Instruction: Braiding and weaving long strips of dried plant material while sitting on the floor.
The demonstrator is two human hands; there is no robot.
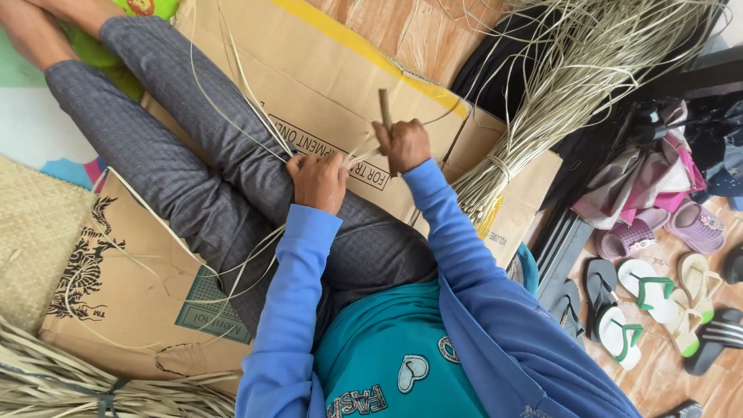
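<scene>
At the bottom centre of the frame sits a person in a teal shirt and blue sleeves, legs in grey trousers stretched toward the upper left. Just above the lap, the left hand (319, 179) has its fingers clenched around thin pale reed strips (255, 116), pinching them against the knee; the loose ends trail away to the upper left and down across the thigh. Just beside it, to the right, the right hand (404, 144) has its fingers wrapped tight around a short brown wooden handle (385, 108) that sticks up out of the fist; whether it carries a blade I cannot tell. Beneath the legs lies flattened cardboard (333, 70) spread over the floor. Further right, a tied bundle of long dried reeds (557, 85) fans toward the upper right corner. At the lower left lie a woven mat (35, 240) and another heap of flat strips (70, 383). Along the right edge, sandals (642, 298) are scattered on the tiled floor.
</scene>
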